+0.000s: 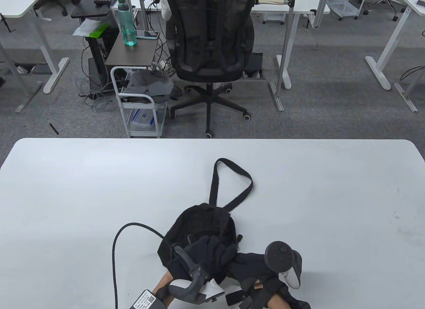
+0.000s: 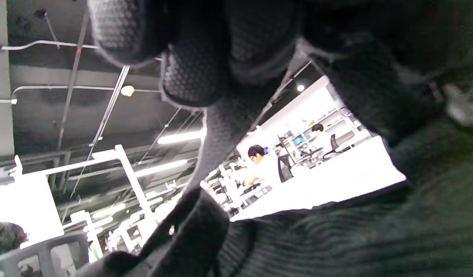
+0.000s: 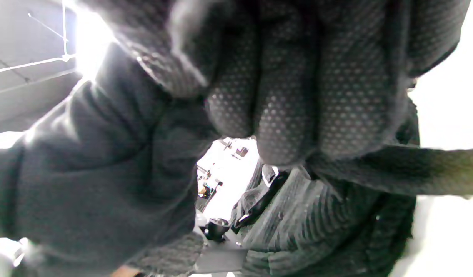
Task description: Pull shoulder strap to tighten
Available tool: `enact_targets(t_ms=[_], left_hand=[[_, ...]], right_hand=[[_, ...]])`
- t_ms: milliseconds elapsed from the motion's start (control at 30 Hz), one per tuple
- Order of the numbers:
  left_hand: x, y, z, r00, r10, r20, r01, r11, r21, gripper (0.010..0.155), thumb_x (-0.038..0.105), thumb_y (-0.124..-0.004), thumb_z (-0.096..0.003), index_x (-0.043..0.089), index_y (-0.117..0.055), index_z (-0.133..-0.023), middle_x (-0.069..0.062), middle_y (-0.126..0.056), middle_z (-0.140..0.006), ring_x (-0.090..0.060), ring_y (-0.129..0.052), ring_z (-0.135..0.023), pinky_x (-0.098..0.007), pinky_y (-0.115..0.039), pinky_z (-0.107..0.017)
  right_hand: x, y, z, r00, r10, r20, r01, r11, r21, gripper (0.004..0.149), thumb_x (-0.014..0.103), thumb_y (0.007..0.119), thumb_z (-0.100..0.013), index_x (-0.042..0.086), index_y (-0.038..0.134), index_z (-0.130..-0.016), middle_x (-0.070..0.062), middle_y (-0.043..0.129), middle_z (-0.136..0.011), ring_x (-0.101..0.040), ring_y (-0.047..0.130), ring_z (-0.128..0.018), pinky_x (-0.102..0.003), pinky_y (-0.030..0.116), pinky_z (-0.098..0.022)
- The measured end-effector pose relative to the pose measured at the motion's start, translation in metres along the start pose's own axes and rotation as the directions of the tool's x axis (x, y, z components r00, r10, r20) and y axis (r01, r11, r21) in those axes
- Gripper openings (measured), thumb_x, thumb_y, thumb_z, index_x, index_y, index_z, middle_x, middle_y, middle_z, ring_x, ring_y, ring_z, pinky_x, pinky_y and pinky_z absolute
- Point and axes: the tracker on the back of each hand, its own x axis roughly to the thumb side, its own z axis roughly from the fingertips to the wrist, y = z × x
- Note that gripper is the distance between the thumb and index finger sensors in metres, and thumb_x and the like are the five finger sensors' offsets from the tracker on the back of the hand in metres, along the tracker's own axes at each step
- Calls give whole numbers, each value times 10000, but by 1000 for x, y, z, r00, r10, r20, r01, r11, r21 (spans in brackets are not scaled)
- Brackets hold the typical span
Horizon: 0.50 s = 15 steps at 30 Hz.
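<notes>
Backpack (image 1: 202,229): a small black backpack is laid on the white bench (image 1: 83,189), near the front edge and about mid-width; its long axis runs from the front edge toward the far edge.
Strap loop (image 1: 232,182): a black webbing loop is stretched flat from the pack's far end toward the far edge, bent slightly to the right.
Shoulder strap (image 3: 432,171): in the right wrist view a dark strap is seen running taut from under the curled fingers (image 3: 290,104) out to the view's right edge; where it joins the pack cannot be made out.
Left hand (image 1: 207,252): it is laid on the near part of the pack with the fingers curled into the fabric; in the left wrist view a dark band (image 2: 221,138) is pinched under the fingertips.
Right hand (image 1: 255,265): it is clenched around the strap, just right of the pack.
Hidden: the pack's near end is covered by both gloves and trackers; buckles are blurred.
Cable (image 1: 116,256): a black cable is arched on the bench left of the pack and is cut off at the bottom edge.
Open room: broad bare bench surface is seen on the left, right and far sides.
Beyond: an office chair (image 1: 211,50) and a small cart (image 1: 139,103) stand past the far edge.
</notes>
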Motion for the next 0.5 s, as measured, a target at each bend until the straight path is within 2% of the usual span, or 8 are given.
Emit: enact_targets(t_ms=[167, 367, 433, 500], left_hand=[[-13, -12, -1, 999, -28, -28, 27, 998, -59, 649, 436, -535, -311, 401, -525, -959, 172, -929, -561, -104, -976, -661, -343, -822, -526], [-29, -12, 3, 995, -26, -92, 18, 996, -88, 647, 437, -544, -313, 411, -531, -959, 167, -934, -560, -108, -977, -660, -346, -821, -526], [-26, -7, 2, 996, -52, -78, 46, 996, -76, 643, 426, -563, -318, 373, -554, -959, 162, -939, -558, -111, -981, -657, -346, -825, -523], [-21, 0, 1, 995, -90, -48, 88, 995, -45, 638, 427, -569, -324, 356, -559, -958, 163, -941, -559, -108, -985, -655, -341, -830, -520]], right_hand=[[2, 2, -2, 1000, 18, -1, -18, 1000, 16, 381, 343, 835, -428, 32, 1026, -538, -149, 1104, -435, -337, 1074, -338, -541, 822, -420], [3, 3, -1, 1000, 11, 9, -12, 999, 38, 379, 349, 842, -428, 40, 1031, -538, -143, 1109, -434, -331, 1077, -338, -536, 825, -420], [1, 3, 0, 1000, 10, 0, -10, 999, 30, 374, 362, 847, -428, 59, 1027, -554, -140, 1105, -464, -337, 1074, -366, -540, 817, -430], [-3, 3, 0, 1000, 5, -25, -5, 1000, 22, 399, 367, 858, -421, 52, 1000, -620, -171, 1078, -550, -372, 1052, -442, -565, 787, -457]])
